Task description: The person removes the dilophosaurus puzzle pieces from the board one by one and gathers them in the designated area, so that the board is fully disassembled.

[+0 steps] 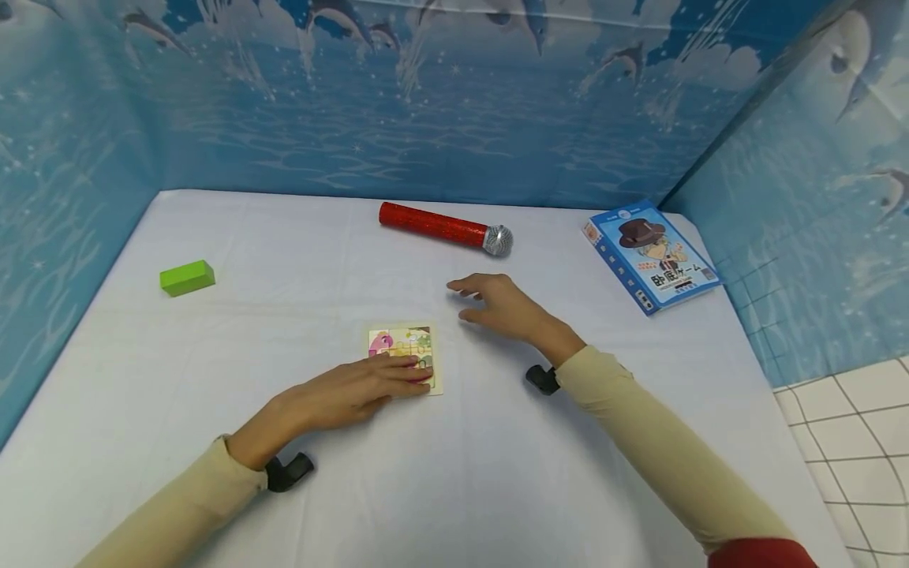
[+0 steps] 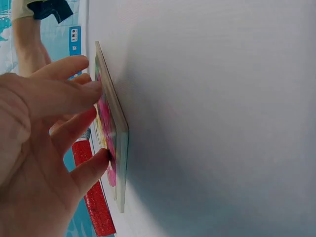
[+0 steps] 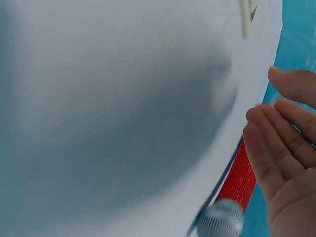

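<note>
Puzzle [image 1: 406,356] lying flat at table [image 1: 497,473] centre; I'm seeing left hand [image 1: 358,388] pressing straight fingers [image 2: 74,94] on it. Right hand [image 1: 497,304] hovering relaxed, holding nothing, between puzzle and microphone [image 1: 443,227]. Green block [image 1: 187,278] sitting far left, book [image 1: 649,256] far right.

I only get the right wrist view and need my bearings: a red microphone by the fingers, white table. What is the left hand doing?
Observer: The left hand rests flat on a small puzzle board, fingers straight on its picture.
Operator: Is the right hand holding anything?
Observer: No. The right hand hovers open between the puzzle board and the microphone, touching neither.
Operator: Anything else on the table?
Observer: A green block far left, and a blue game box far right.
</note>
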### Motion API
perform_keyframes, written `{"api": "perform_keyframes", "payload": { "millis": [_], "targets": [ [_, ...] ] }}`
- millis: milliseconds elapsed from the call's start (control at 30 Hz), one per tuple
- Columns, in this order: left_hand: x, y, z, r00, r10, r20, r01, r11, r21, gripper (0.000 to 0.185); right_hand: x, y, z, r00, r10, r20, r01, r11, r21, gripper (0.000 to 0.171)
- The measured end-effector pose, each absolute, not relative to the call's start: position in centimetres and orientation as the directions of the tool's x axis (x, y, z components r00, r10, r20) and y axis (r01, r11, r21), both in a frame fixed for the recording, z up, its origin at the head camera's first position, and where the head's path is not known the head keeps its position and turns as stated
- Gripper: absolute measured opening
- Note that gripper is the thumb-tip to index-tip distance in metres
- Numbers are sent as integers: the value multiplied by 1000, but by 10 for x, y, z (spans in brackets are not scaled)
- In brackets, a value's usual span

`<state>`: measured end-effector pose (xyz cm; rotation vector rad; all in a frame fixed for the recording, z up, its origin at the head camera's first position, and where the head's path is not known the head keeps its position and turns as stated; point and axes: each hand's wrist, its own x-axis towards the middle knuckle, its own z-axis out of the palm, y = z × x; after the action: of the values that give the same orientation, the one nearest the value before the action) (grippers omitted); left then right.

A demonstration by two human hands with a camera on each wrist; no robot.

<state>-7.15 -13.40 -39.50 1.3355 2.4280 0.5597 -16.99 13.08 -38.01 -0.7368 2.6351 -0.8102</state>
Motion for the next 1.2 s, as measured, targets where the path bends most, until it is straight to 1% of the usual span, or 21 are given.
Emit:
{"api": "perform_keyframes", "payload": {
  "millis": [133, 267, 433, 533, 633, 800, 1033, 1200],
  "targets": [
    [-72, -135, -395, -512, 853, -100, 736, 496, 460, 49, -166, 102, -381, -769, -631, -101, -439, 636, -635, 44],
    [-74, -135, -394, -500, 857, -125, 732, 496, 467, 52, -161, 80, -382, -724, -679, -121, -442, 591, -675, 42],
    [-77, -136, -392, -486, 859, -159, 713, 495, 496, 56, -159, 62, -388, -671, -730, -126, -468, 549, -693, 42],
    [-78, -136, -392, -481, 861, -167, 702, 492, 516, 55, -157, 54, -391, -653, -743, -143, -470, 546, -694, 41],
    [-79, -136, -392, -482, 855, -191, 678, 502, 538, 57, -156, 49, -393, -650, -743, -161, -462, 555, -692, 38],
    [-80, -136, -390, -491, 835, -249, 642, 540, 544, 66, -155, 43, -396, -657, -737, -158, -480, 570, -667, 35],
    [-79, -136, -389, -511, 817, -266, 609, 563, 559, 73, -155, 40, -399, -673, -728, -131, -486, 569, -663, 35],
    [-80, -136, -390, -508, 814, -283, 615, 572, 542, 80, -156, 37, -402, -674, -730, -114, -482, 551, -681, 32]
  ]
}}
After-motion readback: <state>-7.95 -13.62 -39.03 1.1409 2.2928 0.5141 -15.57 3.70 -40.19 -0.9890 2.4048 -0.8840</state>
